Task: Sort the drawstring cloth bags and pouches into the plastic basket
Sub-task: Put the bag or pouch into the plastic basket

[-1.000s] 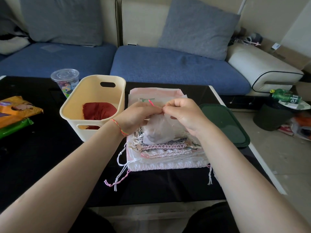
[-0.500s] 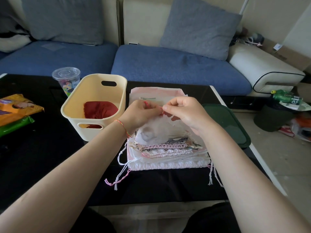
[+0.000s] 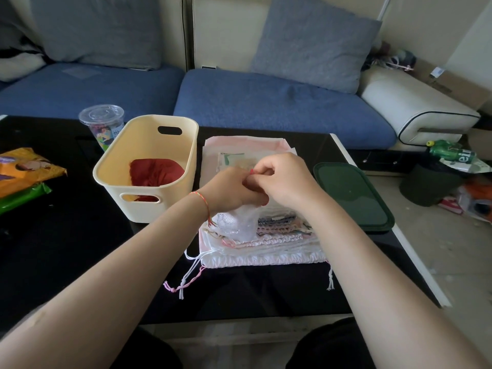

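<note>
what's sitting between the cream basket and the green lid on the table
The stack of cloth bags, with both hands, left and right, pinching a white mesh pouch over it, between basket and lid. Head view.

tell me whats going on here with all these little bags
A person is sorting drawstring pouches. Both hands, left hand and right hand, hold a sheer white pouch above the stack of pouches on the black table, pinching its red drawstring at the top. The cream plastic basket to the left holds one red pouch so far.
</note>
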Demonstrator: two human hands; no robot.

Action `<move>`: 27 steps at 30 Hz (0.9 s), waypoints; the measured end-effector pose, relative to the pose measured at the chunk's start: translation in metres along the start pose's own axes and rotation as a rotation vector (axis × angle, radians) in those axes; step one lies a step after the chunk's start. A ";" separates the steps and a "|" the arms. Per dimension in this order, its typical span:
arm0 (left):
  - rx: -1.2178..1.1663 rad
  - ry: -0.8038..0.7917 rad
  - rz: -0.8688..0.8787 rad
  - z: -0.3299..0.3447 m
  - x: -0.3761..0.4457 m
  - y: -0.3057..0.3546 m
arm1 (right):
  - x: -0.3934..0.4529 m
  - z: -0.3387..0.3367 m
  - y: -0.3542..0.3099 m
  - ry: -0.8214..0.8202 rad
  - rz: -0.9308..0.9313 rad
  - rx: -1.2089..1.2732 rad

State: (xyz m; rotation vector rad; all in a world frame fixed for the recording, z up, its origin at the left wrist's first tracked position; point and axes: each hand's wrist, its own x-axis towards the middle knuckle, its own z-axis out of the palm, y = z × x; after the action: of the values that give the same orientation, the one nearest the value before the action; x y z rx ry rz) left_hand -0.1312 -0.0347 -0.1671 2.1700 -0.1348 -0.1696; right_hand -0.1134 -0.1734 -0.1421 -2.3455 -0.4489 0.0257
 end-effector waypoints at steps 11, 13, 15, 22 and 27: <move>-0.164 0.061 0.031 -0.002 -0.002 -0.002 | 0.006 -0.008 0.021 0.106 0.113 0.350; -0.219 0.054 0.019 -0.004 -0.001 -0.004 | 0.006 -0.009 0.023 0.100 0.135 0.370; -0.239 0.054 0.014 -0.006 0.000 -0.005 | 0.006 -0.009 0.025 0.096 0.146 0.388; -0.276 0.120 0.006 -0.002 0.000 -0.005 | 0.004 -0.007 0.022 0.045 0.124 0.407; -0.397 0.103 -0.014 -0.005 0.003 -0.007 | 0.004 -0.007 0.022 0.046 0.126 0.439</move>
State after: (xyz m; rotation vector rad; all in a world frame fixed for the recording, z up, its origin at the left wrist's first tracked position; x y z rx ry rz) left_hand -0.1277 -0.0274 -0.1706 1.7794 -0.0242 -0.0837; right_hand -0.1017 -0.1916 -0.1511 -1.9339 -0.2425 0.1174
